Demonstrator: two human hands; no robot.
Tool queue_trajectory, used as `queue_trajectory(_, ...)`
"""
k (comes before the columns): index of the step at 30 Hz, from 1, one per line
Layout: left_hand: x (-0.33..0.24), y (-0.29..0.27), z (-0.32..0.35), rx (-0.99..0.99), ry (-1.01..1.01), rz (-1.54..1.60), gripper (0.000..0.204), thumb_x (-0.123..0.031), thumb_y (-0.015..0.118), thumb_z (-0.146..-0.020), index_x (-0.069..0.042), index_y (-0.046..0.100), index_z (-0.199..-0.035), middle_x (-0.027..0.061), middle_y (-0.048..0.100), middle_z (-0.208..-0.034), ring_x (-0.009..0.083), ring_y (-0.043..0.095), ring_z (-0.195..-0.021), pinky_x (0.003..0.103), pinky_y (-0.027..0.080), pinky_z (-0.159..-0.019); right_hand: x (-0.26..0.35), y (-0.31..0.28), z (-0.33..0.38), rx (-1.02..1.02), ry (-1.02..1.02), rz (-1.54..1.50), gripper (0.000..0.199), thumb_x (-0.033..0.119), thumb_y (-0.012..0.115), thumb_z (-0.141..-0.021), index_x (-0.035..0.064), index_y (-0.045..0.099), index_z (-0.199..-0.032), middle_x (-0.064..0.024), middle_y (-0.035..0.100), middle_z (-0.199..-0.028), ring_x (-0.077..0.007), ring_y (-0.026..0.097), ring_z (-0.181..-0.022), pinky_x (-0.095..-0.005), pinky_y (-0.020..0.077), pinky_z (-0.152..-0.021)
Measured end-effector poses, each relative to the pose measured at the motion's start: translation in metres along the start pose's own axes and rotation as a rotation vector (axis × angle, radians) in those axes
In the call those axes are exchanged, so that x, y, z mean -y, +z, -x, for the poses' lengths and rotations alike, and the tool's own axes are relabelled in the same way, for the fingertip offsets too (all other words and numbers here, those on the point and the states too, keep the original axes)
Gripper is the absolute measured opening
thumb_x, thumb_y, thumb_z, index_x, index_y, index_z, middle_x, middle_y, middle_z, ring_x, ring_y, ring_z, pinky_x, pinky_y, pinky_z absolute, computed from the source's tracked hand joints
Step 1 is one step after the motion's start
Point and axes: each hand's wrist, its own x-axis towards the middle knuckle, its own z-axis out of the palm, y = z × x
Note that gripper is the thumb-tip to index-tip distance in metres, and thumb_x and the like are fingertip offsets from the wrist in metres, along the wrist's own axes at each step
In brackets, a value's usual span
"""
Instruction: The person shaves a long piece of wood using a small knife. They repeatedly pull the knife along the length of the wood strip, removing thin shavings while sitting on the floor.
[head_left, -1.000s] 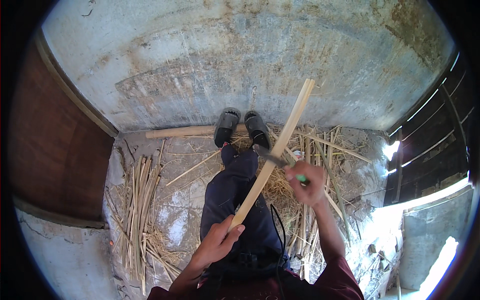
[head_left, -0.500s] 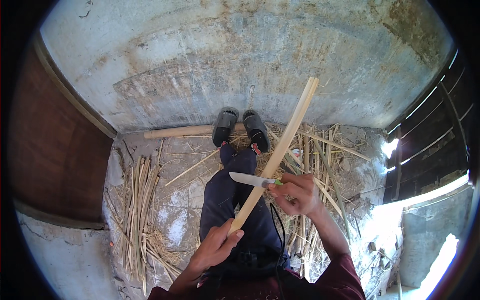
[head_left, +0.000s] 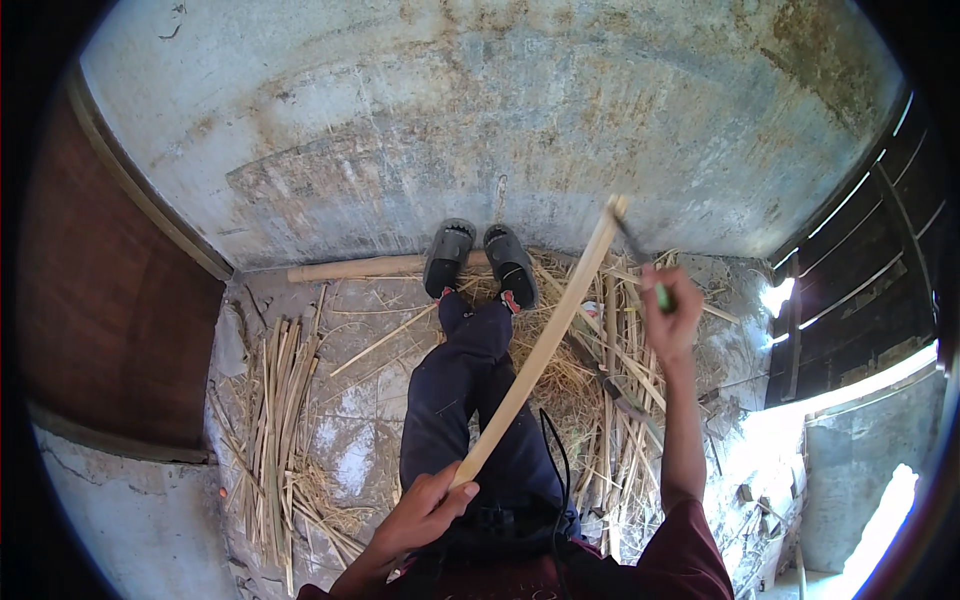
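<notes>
bamboo strip (head_left: 540,345) gripped by left hand (head_left: 425,510); right hand (head_left: 668,320) fisted round green-handled knife (head_left: 640,255).

Stained concrete wall (head_left: 480,110), brown wooden panel (head_left: 110,300), straw-littered floor (head_left: 350,440), bright daylight at right (head_left: 850,420)

Pale bamboo strip (head_left: 545,340) slanting; knife (head_left: 640,258) at tip

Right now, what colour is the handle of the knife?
Green. The knife handle sticks out of the right hand, seen best in the head view.
</notes>
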Motion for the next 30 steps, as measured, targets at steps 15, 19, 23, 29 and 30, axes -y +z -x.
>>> queue_trajectory(15, 0.006, -0.003, -0.02, -0.135, 0.093, -0.173, 0.022, -0.021, 0.063, -0.113, 0.0, 0.059, -0.109, 0.0118, 0.058, -0.068, 0.0223, 0.056, -0.056, 0.038, 0.041, -0.057, 0.059, 0.009, 0.047, -0.063, 0.053, -0.201, 0.003, 0.004, 0.072, -0.101, 0.0031, 0.069, -0.1, -0.0051, 0.068, -0.082, -0.0118, 0.064, -0.071, -0.028, 0.0498, -0.066)
queue_trajectory(19, 0.007, -0.002, -0.031, -0.139, 0.066, -0.018, 0.019, -0.018, 0.061, -0.113, -0.001, 0.063, -0.12, 0.0111, 0.06, -0.073, 0.0197, 0.056, -0.06, 0.035, 0.043, -0.06, 0.089, 0.031, 0.064, 0.213, -0.101, -0.207, 0.009, 0.001, 0.077, -0.091, 0.007, 0.071, -0.094, -0.005, 0.069, -0.078, -0.018, 0.068, -0.06, -0.0342, 0.0515, -0.052)
queue_trajectory(23, -0.011, 0.001, -0.042, -0.182, 0.132, -0.061, 0.021, -0.013, 0.059, -0.113, -0.001, 0.065, -0.129, 0.0114, 0.063, -0.077, 0.0168, 0.057, -0.063, 0.034, 0.044, -0.062, 0.124, 0.043, 0.074, 0.416, -0.262, -0.104, 0.016, 0.006, 0.082, -0.084, 0.0127, 0.076, -0.097, -0.0016, 0.061, -0.071, -0.0187, 0.06, -0.049, -0.035, 0.045, -0.043)
queue_trajectory(29, -0.03, 0.006, -0.049, -0.255, 0.212, -0.091, 0.021, -0.018, 0.059, -0.115, -0.003, 0.068, -0.126, -0.002, 0.056, -0.074, 0.0052, 0.05, -0.064, 0.026, 0.039, -0.058, 0.131, 0.05, 0.093, 0.458, -0.311, -0.042, 0.024, 0.01, 0.086, -0.079, 0.015, 0.079, -0.102, 0.0001, 0.059, -0.072, -0.0176, 0.058, -0.048, -0.0337, 0.0436, -0.042)
queue_trajectory(30, -0.031, 0.006, -0.048, -0.254, 0.212, -0.09, 0.021, -0.018, 0.059, -0.115, -0.003, 0.068, -0.126, -0.002, 0.056, -0.074, 0.0052, 0.05, -0.064, 0.026, 0.039, -0.058, 0.13, 0.049, 0.093, 0.454, -0.314, -0.032, 0.025, 0.01, 0.086, -0.079, 0.015, 0.079, -0.102, 0.0004, 0.059, -0.073, -0.0175, 0.058, -0.048, -0.0333, 0.0436, -0.042)
